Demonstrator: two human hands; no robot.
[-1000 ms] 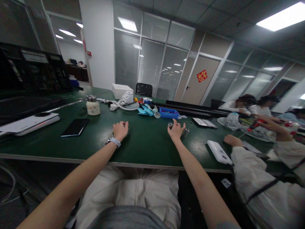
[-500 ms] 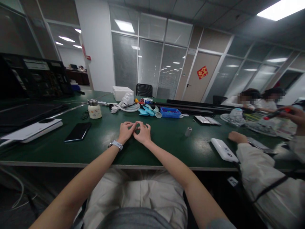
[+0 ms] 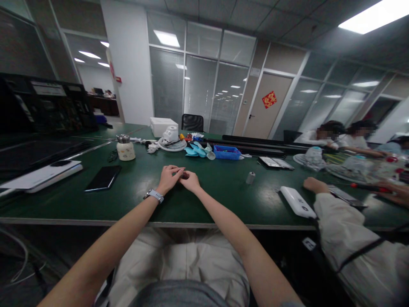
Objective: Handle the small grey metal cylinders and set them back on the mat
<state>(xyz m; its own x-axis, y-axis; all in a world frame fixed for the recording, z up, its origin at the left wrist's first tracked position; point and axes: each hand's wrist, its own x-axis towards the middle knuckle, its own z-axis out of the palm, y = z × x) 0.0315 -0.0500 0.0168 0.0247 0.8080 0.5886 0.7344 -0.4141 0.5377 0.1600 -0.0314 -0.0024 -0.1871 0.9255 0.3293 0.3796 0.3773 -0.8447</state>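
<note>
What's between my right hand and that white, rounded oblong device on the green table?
In the head view, one small silver metallic cylinder sits roughly between your right hand and the white oblong device.

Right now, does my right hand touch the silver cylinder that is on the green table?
No: the silver cylinder sits clearly apart from the right hand, which is close beside the left hand.
</note>
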